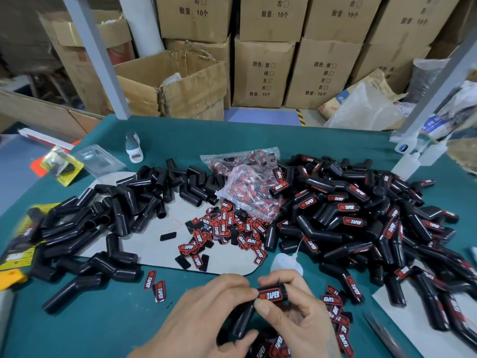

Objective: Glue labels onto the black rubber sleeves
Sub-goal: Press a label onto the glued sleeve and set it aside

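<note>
Near the table's front edge, both hands [258,306] pinch a labelled sleeve [260,303].

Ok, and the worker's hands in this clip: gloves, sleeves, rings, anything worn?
Nothing worn that shows. The left hand and right hand are both bare: no gloves, rings or finger tape. Nails are short and unpainted. The frame's bottom edge cuts off both wrists, so sleeves or a watch cannot be told.

Stacked brown cardboard boxes [263,73] printed with characters fill twelve o'clock beyond the teal worktop [103,319]. At ten o'clock lie a clear plastic blister shell [99,159] and a yellow packaging card [62,165].
</note>
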`<state>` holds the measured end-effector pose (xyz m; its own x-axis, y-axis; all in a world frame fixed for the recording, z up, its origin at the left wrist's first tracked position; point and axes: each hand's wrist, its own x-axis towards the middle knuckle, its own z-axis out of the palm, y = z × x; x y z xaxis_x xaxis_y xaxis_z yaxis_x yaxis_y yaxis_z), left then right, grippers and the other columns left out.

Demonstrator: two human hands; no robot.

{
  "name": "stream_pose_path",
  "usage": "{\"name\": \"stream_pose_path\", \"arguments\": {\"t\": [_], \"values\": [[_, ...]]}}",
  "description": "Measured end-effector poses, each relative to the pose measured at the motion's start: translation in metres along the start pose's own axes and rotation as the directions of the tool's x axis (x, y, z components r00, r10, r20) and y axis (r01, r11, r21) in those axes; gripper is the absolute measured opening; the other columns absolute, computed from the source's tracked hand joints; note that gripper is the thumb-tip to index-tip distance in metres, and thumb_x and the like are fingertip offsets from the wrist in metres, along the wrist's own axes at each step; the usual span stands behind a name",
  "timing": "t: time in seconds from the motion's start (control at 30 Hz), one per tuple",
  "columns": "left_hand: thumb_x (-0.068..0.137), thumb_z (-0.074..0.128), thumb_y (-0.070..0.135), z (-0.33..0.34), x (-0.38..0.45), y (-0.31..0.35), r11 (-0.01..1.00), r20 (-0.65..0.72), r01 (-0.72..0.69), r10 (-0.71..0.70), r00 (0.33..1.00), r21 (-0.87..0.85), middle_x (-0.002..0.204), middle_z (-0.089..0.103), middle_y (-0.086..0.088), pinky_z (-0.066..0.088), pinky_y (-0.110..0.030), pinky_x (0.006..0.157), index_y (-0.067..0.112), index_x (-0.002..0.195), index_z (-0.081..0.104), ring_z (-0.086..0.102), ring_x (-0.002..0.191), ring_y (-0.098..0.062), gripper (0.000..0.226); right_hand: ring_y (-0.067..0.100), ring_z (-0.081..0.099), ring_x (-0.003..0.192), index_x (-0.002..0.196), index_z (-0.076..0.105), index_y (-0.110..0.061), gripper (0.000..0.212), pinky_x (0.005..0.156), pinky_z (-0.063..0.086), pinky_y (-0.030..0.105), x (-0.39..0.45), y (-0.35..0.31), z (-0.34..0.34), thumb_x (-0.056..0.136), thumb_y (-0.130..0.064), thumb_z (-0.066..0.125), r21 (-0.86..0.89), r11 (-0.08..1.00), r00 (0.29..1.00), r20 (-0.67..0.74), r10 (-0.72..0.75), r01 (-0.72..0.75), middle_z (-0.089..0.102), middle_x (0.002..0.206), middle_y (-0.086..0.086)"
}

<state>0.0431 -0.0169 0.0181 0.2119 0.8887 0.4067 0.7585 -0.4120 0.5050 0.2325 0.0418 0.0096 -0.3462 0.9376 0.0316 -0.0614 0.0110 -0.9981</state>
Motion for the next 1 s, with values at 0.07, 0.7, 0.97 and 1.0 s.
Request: {"name": "stream_pose_path", "arguments": {"t": [0.07, 0.7, 0.97, 1.0], "values": [[0.078, 0.080, 0.040, 0.0002, 0.0010, -0.0016, 1.000, -0.013, -0.015, 0.015, 1.000, -0.009, 0.126, 0.056, 0.015, 0.059, -0.029, 0.064, 0.038, 0.134, 0.050, 0.067, 0.094, -0.005, 0.063, 0.014, 0.067, 0.084, 0.089, 0.082, -0.020, 0.054, 0.073, 0.054, 0.024, -0.0005, -0.0003, 0.0010, 0.065, -0.067, 0.088, -0.022, 0.999, 1.000, -0.008, -0.029, 0.029, 0.066, 0.096, -0.004], [0.088, 0.065, 0.037, 0.0082, 0.0062, -0.0061, 0.984, -0.084, -0.158, 0.164, 0.983, 0.077, 0.117, 0.055, 0.014, 0.055, -0.022, 0.055, 0.033, 0.124, 0.051, 0.064, 0.085, -0.005, 0.039, 0.019, 0.071, 0.101, 0.089, 0.076, -0.027, 0.021, 0.086, 0.057, 0.028, -0.0012, -0.0007, 0.0051, 0.090, -0.048, 0.077, -0.259, 0.865, 0.889, -0.044, -0.455, 0.430, 0.065, 0.100, -0.011], [0.082, 0.070, 0.034, 0.0014, 0.0048, 0.0028, 0.998, -0.106, -0.059, 0.056, 0.993, -0.031, 0.121, 0.055, 0.020, 0.056, -0.023, 0.061, 0.040, 0.133, 0.045, 0.069, 0.081, -0.008, 0.057, 0.019, 0.070, 0.105, 0.084, 0.078, -0.034, 0.025, 0.088, 0.057, 0.029, -0.0014, -0.0012, 0.0053, 0.081, -0.058, 0.082, -0.137, 0.955, 0.963, -0.025, -0.268, 0.262, 0.065, 0.099, -0.011], [0.082, 0.070, 0.033, -0.0001, 0.0026, 0.0027, 0.998, -0.110, -0.026, 0.020, 0.994, -0.056, 0.122, 0.054, 0.021, 0.056, -0.027, 0.063, 0.040, 0.134, 0.045, 0.069, 0.081, -0.010, 0.058, 0.017, 0.069, 0.104, 0.083, 0.079, -0.032, 0.030, 0.087, 0.056, 0.028, -0.0011, -0.0022, 0.0051, 0.077, -0.061, 0.084, -0.059, 0.983, 0.984, -0.004, -0.176, 0.175, 0.065, 0.098, -0.010]]}}
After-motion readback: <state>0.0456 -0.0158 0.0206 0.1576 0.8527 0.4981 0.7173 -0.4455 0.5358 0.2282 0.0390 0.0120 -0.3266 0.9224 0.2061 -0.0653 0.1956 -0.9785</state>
